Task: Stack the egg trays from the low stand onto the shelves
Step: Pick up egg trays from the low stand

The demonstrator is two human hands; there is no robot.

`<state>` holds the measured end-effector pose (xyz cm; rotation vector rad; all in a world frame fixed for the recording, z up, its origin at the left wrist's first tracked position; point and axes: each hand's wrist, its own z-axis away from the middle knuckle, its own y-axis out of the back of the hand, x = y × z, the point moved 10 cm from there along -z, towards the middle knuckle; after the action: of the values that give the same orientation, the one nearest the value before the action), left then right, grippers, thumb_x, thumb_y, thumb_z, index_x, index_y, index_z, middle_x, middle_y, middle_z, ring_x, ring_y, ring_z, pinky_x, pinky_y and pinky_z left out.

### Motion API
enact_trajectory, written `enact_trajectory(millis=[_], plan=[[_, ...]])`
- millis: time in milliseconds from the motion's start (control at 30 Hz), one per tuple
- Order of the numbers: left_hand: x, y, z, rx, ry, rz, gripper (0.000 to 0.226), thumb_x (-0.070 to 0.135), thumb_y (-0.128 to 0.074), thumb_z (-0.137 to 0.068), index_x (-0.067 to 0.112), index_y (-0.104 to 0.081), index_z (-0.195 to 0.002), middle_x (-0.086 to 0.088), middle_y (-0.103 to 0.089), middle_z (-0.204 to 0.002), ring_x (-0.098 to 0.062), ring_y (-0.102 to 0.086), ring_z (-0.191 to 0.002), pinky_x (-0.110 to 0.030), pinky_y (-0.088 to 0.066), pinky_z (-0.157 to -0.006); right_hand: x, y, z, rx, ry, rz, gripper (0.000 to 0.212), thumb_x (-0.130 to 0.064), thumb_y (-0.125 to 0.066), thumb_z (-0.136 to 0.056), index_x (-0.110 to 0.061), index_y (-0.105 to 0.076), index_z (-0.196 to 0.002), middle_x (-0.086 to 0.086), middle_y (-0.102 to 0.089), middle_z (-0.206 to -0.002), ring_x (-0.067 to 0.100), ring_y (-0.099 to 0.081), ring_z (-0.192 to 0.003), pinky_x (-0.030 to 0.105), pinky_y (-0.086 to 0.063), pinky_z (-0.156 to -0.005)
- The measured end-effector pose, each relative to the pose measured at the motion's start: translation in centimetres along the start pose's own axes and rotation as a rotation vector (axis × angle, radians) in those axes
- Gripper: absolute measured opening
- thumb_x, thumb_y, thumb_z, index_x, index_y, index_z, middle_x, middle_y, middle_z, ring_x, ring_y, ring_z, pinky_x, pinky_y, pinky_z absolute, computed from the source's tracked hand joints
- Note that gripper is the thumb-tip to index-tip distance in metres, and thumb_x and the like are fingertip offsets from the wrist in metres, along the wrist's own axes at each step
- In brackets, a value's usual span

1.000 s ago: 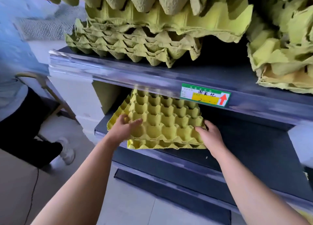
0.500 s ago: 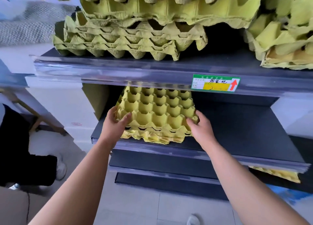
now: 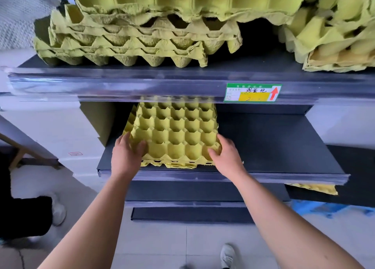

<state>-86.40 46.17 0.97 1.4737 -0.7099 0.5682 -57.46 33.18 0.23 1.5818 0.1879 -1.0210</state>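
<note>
1 tray stack (image 3: 176,139) — further bk

Both arms stretch forward, left hand (image 3: 126,157) and right hand (image 3: 227,157) each gripping.

Pale tiled floor (image 3: 154,246); white wall (image 3: 50,130) on left; wooden frame (image 3: 15,158) against it, possibly a chair.

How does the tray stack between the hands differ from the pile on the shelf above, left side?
The lower stack is only a few trays high; the upper pile is much taller. The lower stack's edges line up neatly; the upper pile's are ragged and offset. The left hand and right hand grip the lower stack's front corners; nothing touches the upper pile. Both are yellow-green pulp egg trays.
</note>
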Motion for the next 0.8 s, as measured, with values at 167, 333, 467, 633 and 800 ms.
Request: enact_trajectory(millis=[167,333,467,633,800], plan=[[6.6,-0.6,3.5,0.113,-0.277,-0.22,0.042,0.024,-0.064,-0.092,0.005,-0.06,-0.129,-0.017,-0.058,-0.133,-0.043,-0.052,-0.117,-0.05,-0.041,-0.099,-0.9,3.2,2.0,0.121,0.155,0.066,0.045,-0.023,-0.054,-0.095,-0.013,-0.049,-0.139,0.005,-0.044,-0.143,0.019,-0.045,-0.129,0.023,-0.034,-0.102],[14.1,-6.4,8.8,0.027,-0.522,-0.273,0.035,0.029,-0.062,-0.09,0.009,-0.067,-0.118,-0.011,-0.068,-0.117,-0.041,-0.06,-0.097,-0.048,-0.046,-0.087,1.6,8.3,4.7,0.215,0.195,0.179,0.04,-0.021,-0.053,-0.096,-0.01,-0.055,-0.134,0.002,-0.051,-0.14,0.02,-0.051,-0.124,0.03,-0.04,-0.1],[19.7,-13.0,13.4,-0.082,-0.64,-0.263,0.031,0.023,-0.071,-0.085,0.009,-0.07,-0.113,-0.008,-0.07,-0.112,-0.038,-0.063,-0.094,-0.046,-0.05,-0.084,6.3,13.8,7.5,0.305,0.162,0.24,0.035,-0.017,-0.057,-0.093,-0.007,-0.061,-0.126,0.006,-0.059,-0.131,0.026,-0.057,-0.116,0.033,-0.045,-0.096],[27.0,-22.3,21.0,-0.232,-0.764,-0.246,0.029,0.022,-0.075,-0.082,0.011,-0.072,-0.108,-0.006,-0.071,-0.109,-0.035,-0.066,-0.091,-0.044,-0.052,-0.08,15.7,21.7,11.6,0.366,0.052,0.338,0.032,-0.021,-0.054,-0.089,-0.006,-0.066,-0.114,0.006,-0.068,-0.113,0.029,-0.064,-0.098,0.031,-0.05,-0.081],[34.5,-31.4,29.8,-0.352,-0.851,-0.223,0.023,0.021,-0.076,-0.079,0.011,-0.073,-0.1,-0.007,-0.073,-0.101,-0.035,-0.067,-0.081,-0.042,-0.052,-0.073,25.7,30.9,16.9,0.468,-0.06,0.358,0.014,-0.01,-0.063,-0.083,-0.006,-0.068,-0.095,0.007,-0.069,-0.09,0.029,-0.064,-0.08,0.034,-0.054,-0.066]])
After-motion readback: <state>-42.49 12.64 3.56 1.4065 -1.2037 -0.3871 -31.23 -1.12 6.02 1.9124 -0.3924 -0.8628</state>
